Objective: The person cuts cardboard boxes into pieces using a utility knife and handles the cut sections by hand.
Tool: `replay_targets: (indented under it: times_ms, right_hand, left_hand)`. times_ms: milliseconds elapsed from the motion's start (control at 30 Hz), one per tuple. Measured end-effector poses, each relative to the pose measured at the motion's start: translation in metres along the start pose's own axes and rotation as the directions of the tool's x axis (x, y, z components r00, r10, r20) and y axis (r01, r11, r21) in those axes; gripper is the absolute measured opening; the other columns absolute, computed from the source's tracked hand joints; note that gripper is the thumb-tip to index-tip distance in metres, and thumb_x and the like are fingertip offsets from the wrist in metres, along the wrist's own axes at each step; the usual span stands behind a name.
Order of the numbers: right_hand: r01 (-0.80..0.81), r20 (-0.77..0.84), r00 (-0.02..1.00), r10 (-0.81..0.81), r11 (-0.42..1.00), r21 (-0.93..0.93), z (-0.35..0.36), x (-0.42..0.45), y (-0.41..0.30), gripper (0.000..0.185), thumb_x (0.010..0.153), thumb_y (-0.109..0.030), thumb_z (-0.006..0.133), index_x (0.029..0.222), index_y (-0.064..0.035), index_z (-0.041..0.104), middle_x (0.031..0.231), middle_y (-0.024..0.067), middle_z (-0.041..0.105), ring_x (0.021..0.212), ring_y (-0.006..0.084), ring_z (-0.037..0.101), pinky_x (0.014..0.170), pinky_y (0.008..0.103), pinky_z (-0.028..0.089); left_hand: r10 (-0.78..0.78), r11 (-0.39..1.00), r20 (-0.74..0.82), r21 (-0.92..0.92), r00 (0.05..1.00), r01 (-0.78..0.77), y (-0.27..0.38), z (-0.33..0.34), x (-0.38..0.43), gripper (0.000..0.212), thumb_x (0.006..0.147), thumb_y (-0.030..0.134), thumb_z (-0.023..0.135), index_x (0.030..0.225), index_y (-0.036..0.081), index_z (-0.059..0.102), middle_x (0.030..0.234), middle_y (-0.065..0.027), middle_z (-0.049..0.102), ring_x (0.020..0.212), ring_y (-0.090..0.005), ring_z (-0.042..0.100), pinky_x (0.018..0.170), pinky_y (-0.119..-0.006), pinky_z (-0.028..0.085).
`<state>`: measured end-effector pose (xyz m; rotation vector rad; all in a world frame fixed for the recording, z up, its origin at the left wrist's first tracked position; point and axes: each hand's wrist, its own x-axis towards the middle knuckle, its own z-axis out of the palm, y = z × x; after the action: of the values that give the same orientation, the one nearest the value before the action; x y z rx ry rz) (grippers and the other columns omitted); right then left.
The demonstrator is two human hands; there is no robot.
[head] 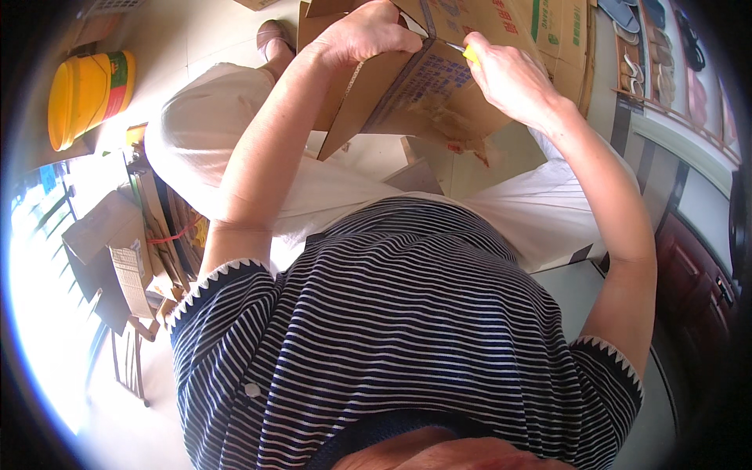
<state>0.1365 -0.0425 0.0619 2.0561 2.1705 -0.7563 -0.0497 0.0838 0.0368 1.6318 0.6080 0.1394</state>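
Observation:
A large brown cardboard box (405, 97) with printed writing stands between my knees at the top of the view. My left hand (373, 35) grips the edge of its flap near a strip of dark tape (390, 88). In my right hand (511, 76) is a small yellow-handled tool (471, 55). Its narrow metal tip points left, at the tape line close to my left fingers. Whether the tip touches the cardboard, I cannot tell. Torn brown residue (440, 117) marks the lower face of the box.
A yellow bucket (88, 100) stands at the upper left. Below it, flattened cardboard (126, 258) is stacked beside a bright opening. Shoes (661, 59) line a rack at the upper right. A dark red door panel (693, 282) is at the right edge.

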Motion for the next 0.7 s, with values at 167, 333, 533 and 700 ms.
replay_targets:
  times_ms: [167, 333, 533, 700]
  right_hand:
    - [0.015, 0.025, 1.000, -0.014, 0.999, -0.050, -0.002, 0.006, -0.003, 0.014, 0.090, -0.012, 0.043, 0.098, -0.0005, 0.041, 0.072, 0.0219, 0.059, 0.070, 0.0386, 0.059, 0.061, 0.0466, 0.046]
    - [-0.026, 0.079, 0.996, 0.030, 0.999, -0.041, -0.010, 0.003, -0.014, 0.012, 0.089, -0.009, 0.037, 0.092, 0.0012, 0.044, 0.076, 0.0239, 0.059, 0.075, 0.0400, 0.060, 0.064, 0.0480, 0.047]
    - [0.027, 0.024, 0.999, -0.024, 0.991, -0.133, 0.002, 0.017, -0.006, 0.016, 0.090, -0.013, 0.045, 0.096, 0.0007, 0.044, 0.070, 0.0217, 0.059, 0.070, 0.0386, 0.060, 0.060, 0.0485, 0.044]
    - [0.044, 0.011, 0.999, -0.043, 0.992, -0.117, 0.006, 0.018, -0.003, 0.016, 0.090, -0.015, 0.045, 0.097, -0.0002, 0.043, 0.071, 0.0212, 0.059, 0.070, 0.0398, 0.059, 0.061, 0.0478, 0.045]
  left_hand:
    - [0.087, 0.995, -0.046, -0.040, 0.995, -0.089, -0.009, 0.000, -0.001, 0.041, 0.068, 0.009, 0.059, 0.107, -0.003, 0.057, 0.100, -0.0171, 0.063, 0.096, -0.0241, 0.057, 0.084, -0.032, 0.044]
    - [0.089, 0.995, -0.062, -0.033, 0.994, -0.091, -0.008, -0.002, -0.002, 0.041, 0.067, 0.009, 0.059, 0.106, -0.002, 0.058, 0.099, -0.0162, 0.063, 0.097, -0.0232, 0.057, 0.084, -0.032, 0.044]
    - [0.014, 0.999, -0.013, 0.044, 1.000, -0.013, -0.004, -0.002, 0.000, 0.039, 0.066, 0.008, 0.060, 0.103, -0.002, 0.059, 0.096, -0.0139, 0.064, 0.091, -0.0220, 0.058, 0.080, -0.032, 0.045]
    - [0.108, 0.994, -0.024, -0.004, 0.994, -0.108, -0.026, -0.008, 0.006, 0.041, 0.064, 0.003, 0.061, 0.104, -0.001, 0.058, 0.096, -0.0126, 0.063, 0.088, -0.0209, 0.058, 0.077, -0.031, 0.046]
